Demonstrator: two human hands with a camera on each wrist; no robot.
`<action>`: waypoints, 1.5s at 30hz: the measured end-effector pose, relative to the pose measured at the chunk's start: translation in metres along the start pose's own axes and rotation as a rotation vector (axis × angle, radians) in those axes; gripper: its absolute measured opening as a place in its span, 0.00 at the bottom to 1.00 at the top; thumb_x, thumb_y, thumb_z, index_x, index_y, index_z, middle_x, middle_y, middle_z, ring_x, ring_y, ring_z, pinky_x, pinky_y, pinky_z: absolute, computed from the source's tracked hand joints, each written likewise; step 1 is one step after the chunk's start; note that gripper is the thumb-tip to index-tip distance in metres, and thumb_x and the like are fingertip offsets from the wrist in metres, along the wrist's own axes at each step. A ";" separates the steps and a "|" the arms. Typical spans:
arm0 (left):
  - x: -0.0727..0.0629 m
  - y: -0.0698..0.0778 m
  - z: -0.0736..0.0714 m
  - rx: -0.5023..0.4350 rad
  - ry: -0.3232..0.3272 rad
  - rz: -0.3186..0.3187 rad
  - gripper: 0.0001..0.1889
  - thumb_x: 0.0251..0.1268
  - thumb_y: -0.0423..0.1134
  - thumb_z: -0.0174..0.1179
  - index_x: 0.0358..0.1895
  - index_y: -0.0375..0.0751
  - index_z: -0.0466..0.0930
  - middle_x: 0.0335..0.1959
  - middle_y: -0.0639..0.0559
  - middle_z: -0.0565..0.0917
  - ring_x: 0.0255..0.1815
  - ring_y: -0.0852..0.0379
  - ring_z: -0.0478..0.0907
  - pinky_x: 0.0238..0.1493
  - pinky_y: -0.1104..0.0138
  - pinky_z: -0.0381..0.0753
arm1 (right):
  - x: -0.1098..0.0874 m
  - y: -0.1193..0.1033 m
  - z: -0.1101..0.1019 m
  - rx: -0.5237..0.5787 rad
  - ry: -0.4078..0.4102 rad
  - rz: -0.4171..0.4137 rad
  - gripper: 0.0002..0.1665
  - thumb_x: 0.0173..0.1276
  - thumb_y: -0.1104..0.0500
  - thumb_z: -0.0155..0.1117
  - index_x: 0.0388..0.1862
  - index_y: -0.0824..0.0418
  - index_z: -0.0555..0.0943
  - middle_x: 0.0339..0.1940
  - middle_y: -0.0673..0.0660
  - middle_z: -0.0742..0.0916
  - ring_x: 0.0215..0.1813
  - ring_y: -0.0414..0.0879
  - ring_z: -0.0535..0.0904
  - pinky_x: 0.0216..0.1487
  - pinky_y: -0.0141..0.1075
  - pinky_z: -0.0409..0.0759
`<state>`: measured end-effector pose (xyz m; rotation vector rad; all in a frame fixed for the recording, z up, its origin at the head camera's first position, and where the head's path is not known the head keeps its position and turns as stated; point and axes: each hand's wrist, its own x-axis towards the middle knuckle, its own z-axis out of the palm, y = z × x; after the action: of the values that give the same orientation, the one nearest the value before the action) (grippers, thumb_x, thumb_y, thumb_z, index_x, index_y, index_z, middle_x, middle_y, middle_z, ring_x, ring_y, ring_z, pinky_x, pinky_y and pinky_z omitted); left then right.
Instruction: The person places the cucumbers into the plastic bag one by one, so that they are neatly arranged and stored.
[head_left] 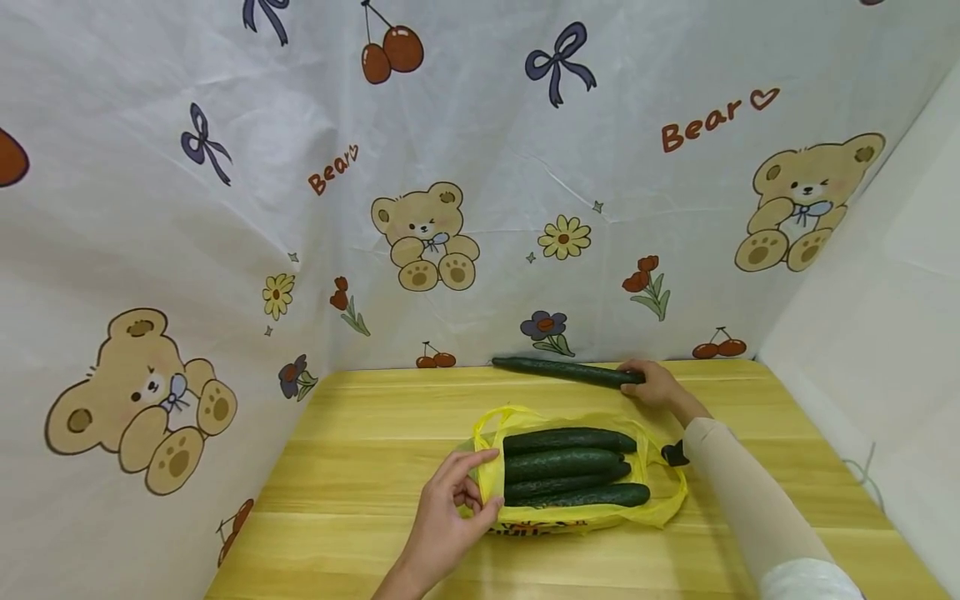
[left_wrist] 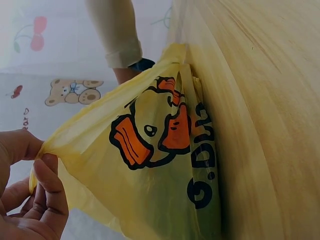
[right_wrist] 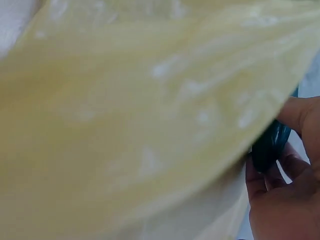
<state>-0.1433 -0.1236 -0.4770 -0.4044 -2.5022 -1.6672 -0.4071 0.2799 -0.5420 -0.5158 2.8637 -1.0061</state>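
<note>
A yellow plastic bag (head_left: 660, 510) lies on its side with its mouth spread, showing several dark green cucumbers (head_left: 562, 462) side by side within. My left hand (head_left: 447, 508) pinches the bag's left edge between thumb and fingers; in the left wrist view the printed side of the bag (left_wrist: 115, 190) stretches away from the pinch. At the back of the table, my right hand (head_left: 654, 386) grips the right end of a single long cucumber (head_left: 558, 369). The right wrist view shows the fingers around the cucumber's end (right_wrist: 270, 145), with the bag's film covering much of that view.
The wooden table (head_left: 360, 483) meets a white wall sheet (head_left: 480, 325) printed with bears and flowers right behind the single cucumber. Another sheet rises on the left, and a plain white panel (head_left: 885, 333) stands on the right. A thin cord (head_left: 866, 475) hangs at the right edge.
</note>
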 end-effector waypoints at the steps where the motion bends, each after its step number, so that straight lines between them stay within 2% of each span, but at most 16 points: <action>1: 0.000 0.000 0.000 0.002 0.000 0.000 0.33 0.66 0.32 0.74 0.72 0.60 0.80 0.58 0.56 0.82 0.33 0.67 0.77 0.36 0.71 0.87 | 0.000 0.000 -0.001 -0.012 -0.001 -0.007 0.25 0.78 0.61 0.66 0.68 0.73 0.79 0.66 0.78 0.82 0.68 0.78 0.76 0.70 0.72 0.73; 7: 0.003 0.001 0.002 0.006 0.005 0.014 0.33 0.66 0.32 0.75 0.72 0.61 0.80 0.58 0.57 0.82 0.32 0.66 0.78 0.35 0.71 0.86 | -0.005 -0.016 -0.011 -0.049 -0.025 -0.055 0.25 0.80 0.63 0.62 0.68 0.78 0.76 0.65 0.79 0.81 0.68 0.78 0.76 0.70 0.71 0.74; 11: 0.002 0.001 0.003 0.004 -0.001 0.010 0.32 0.66 0.32 0.75 0.72 0.61 0.80 0.58 0.57 0.82 0.32 0.66 0.77 0.34 0.71 0.86 | -0.015 -0.034 -0.018 -0.014 -0.062 -0.079 0.24 0.83 0.63 0.59 0.68 0.79 0.71 0.66 0.81 0.79 0.69 0.79 0.75 0.70 0.71 0.74; 14: 0.002 0.000 0.004 0.009 -0.010 0.004 0.33 0.66 0.32 0.75 0.72 0.61 0.80 0.59 0.57 0.82 0.32 0.66 0.77 0.34 0.71 0.85 | -0.024 -0.040 -0.022 0.029 -0.058 -0.092 0.25 0.85 0.62 0.55 0.70 0.78 0.68 0.68 0.82 0.76 0.70 0.79 0.74 0.69 0.71 0.73; 22: 0.002 -0.001 0.006 0.005 -0.013 0.006 0.34 0.65 0.31 0.75 0.72 0.61 0.80 0.60 0.58 0.82 0.33 0.65 0.78 0.35 0.71 0.86 | -0.052 -0.038 -0.035 0.163 -0.015 -0.039 0.29 0.89 0.58 0.50 0.77 0.77 0.62 0.73 0.81 0.72 0.71 0.76 0.73 0.68 0.68 0.75; 25: 0.002 0.000 0.007 0.001 -0.012 0.011 0.34 0.65 0.30 0.75 0.72 0.61 0.80 0.59 0.58 0.82 0.33 0.65 0.78 0.35 0.71 0.86 | -0.065 -0.034 -0.041 0.194 -0.013 -0.017 0.31 0.90 0.57 0.50 0.78 0.76 0.61 0.75 0.81 0.71 0.72 0.76 0.73 0.68 0.67 0.75; 29: 0.003 0.001 0.007 0.000 -0.008 0.032 0.34 0.64 0.30 0.75 0.72 0.60 0.80 0.58 0.57 0.82 0.32 0.65 0.78 0.35 0.71 0.86 | -0.080 -0.029 -0.052 0.219 -0.010 0.007 0.34 0.89 0.54 0.51 0.81 0.75 0.60 0.79 0.80 0.66 0.78 0.79 0.65 0.71 0.72 0.70; 32: 0.003 0.003 0.007 0.001 -0.008 0.038 0.34 0.64 0.30 0.75 0.72 0.59 0.81 0.58 0.58 0.81 0.32 0.65 0.78 0.35 0.71 0.86 | -0.090 -0.028 -0.060 0.232 -0.012 0.014 0.34 0.90 0.53 0.51 0.82 0.74 0.59 0.80 0.80 0.65 0.77 0.79 0.67 0.70 0.71 0.73; 34: 0.003 0.004 0.008 0.003 -0.007 0.036 0.34 0.64 0.30 0.75 0.72 0.60 0.81 0.58 0.58 0.81 0.32 0.65 0.78 0.35 0.72 0.86 | -0.096 -0.028 -0.065 0.234 -0.010 0.023 0.34 0.89 0.53 0.51 0.82 0.73 0.60 0.79 0.79 0.68 0.73 0.75 0.73 0.67 0.65 0.78; 36: 0.003 0.005 0.008 0.003 -0.008 0.034 0.34 0.65 0.30 0.75 0.71 0.62 0.81 0.58 0.58 0.81 0.32 0.65 0.78 0.35 0.71 0.86 | -0.104 -0.028 -0.070 0.220 0.000 0.023 0.33 0.90 0.53 0.51 0.81 0.72 0.62 0.76 0.76 0.72 0.65 0.63 0.79 0.61 0.52 0.83; 40: 0.003 0.007 0.008 0.008 0.001 0.046 0.35 0.64 0.30 0.75 0.70 0.68 0.80 0.58 0.59 0.81 0.32 0.66 0.78 0.35 0.71 0.86 | -0.122 -0.027 -0.079 0.227 0.020 0.014 0.29 0.89 0.54 0.51 0.79 0.70 0.64 0.69 0.72 0.77 0.56 0.40 0.78 0.52 0.34 0.79; 42: 0.003 0.008 0.007 0.010 0.003 0.054 0.36 0.64 0.29 0.75 0.70 0.68 0.80 0.58 0.59 0.82 0.32 0.66 0.78 0.35 0.71 0.86 | -0.131 -0.026 -0.082 0.243 0.025 0.007 0.28 0.89 0.55 0.51 0.77 0.70 0.65 0.67 0.70 0.78 0.52 0.35 0.76 0.50 0.31 0.78; 45: 0.004 0.009 0.006 0.011 0.004 0.060 0.35 0.64 0.30 0.75 0.70 0.68 0.80 0.59 0.59 0.82 0.32 0.66 0.78 0.36 0.71 0.86 | -0.147 -0.025 -0.087 0.249 0.031 -0.006 0.28 0.89 0.55 0.51 0.77 0.70 0.65 0.66 0.67 0.77 0.53 0.30 0.75 0.49 0.30 0.78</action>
<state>-0.1445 -0.1142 -0.4704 -0.4696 -2.4696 -1.6304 -0.2759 0.3622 -0.4657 -0.4910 2.7073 -1.3578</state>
